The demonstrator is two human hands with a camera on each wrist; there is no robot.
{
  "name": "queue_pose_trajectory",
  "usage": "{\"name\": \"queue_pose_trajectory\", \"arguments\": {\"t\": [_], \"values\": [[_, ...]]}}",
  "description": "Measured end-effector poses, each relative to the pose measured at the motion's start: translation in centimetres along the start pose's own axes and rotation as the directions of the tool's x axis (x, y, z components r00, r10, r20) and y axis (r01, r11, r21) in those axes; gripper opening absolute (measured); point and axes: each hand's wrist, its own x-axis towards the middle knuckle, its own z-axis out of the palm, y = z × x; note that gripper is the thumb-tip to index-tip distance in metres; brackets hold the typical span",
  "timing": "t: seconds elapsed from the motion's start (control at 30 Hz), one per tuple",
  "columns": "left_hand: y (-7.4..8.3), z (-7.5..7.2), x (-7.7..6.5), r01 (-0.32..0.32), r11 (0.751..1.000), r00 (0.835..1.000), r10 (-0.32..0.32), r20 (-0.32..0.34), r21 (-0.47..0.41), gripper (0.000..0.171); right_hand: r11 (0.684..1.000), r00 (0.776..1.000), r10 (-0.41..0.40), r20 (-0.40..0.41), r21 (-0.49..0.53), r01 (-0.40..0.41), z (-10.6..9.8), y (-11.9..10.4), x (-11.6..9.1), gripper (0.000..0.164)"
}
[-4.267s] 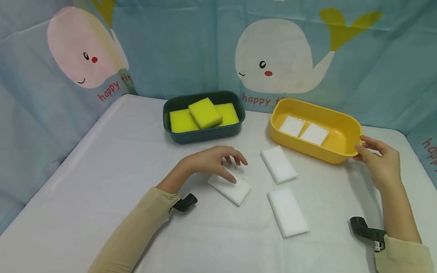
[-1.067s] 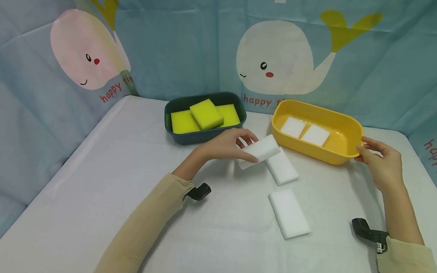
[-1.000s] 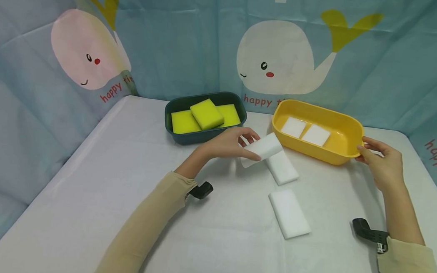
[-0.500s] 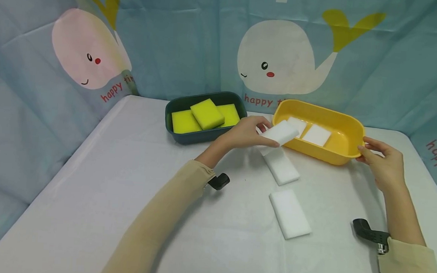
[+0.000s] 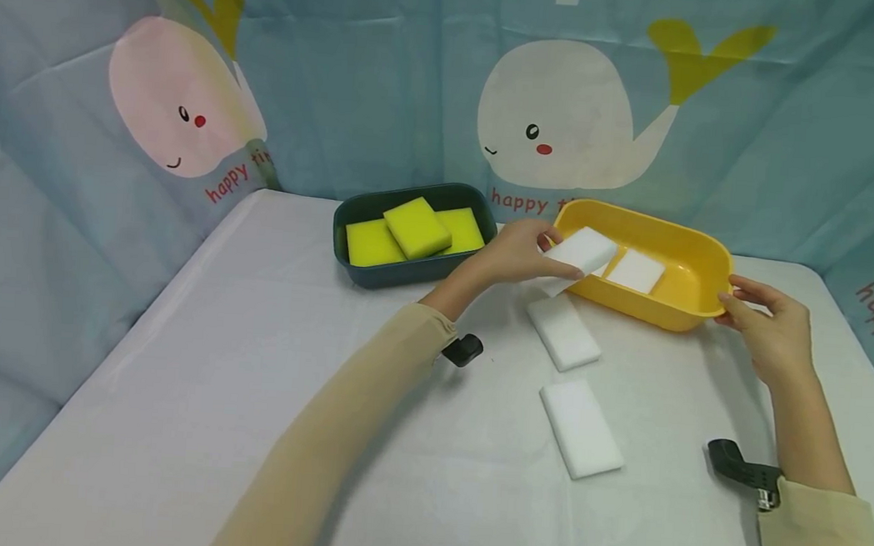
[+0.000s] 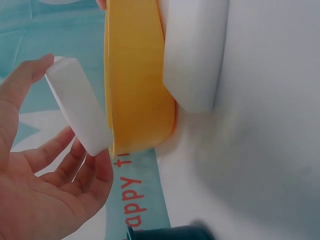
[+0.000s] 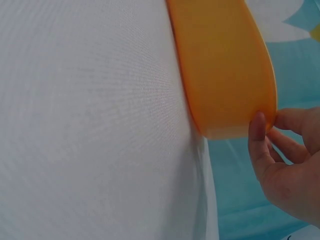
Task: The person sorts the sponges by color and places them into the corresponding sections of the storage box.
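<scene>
My left hand (image 5: 517,251) pinches a white sponge (image 5: 583,250) between thumb and fingers, tilted over the left end of the yellow plastic container (image 5: 694,280). In the left wrist view the sponge (image 6: 80,107) is beside the container's rim, thumb on one end and fingers on the other. At the opposite end, my right hand (image 5: 775,331) pinches the container's rim; in the right wrist view its thumb (image 7: 258,127) presses the outer wall. Inside the container lies a white sponge (image 5: 636,271), with another partly hidden behind the held one.
Two more white sponges lie on the white table, one (image 5: 564,333) just in front of the container and one (image 5: 581,428) nearer me. A dark green container (image 5: 414,272) holding yellow sponges (image 5: 417,228) stands at the back left. Behind everything hangs a blue whale-print curtain (image 5: 373,94).
My left hand has picked up a white sponge from the table and carried it right and away from me to the yellow container's left end. My right hand has stayed at the rim.
</scene>
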Motion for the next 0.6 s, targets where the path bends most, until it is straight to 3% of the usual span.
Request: {"name": "queue_pose_trajectory", "arguments": {"t": [0.6], "values": [[1.9,1.0,3.2,0.068,0.995,0.996,-0.063,-0.065,0.077,0.066,1.0,1.0,0.001,0.003,0.018,-0.001,-0.1,0.1,0.2,0.06]]}}
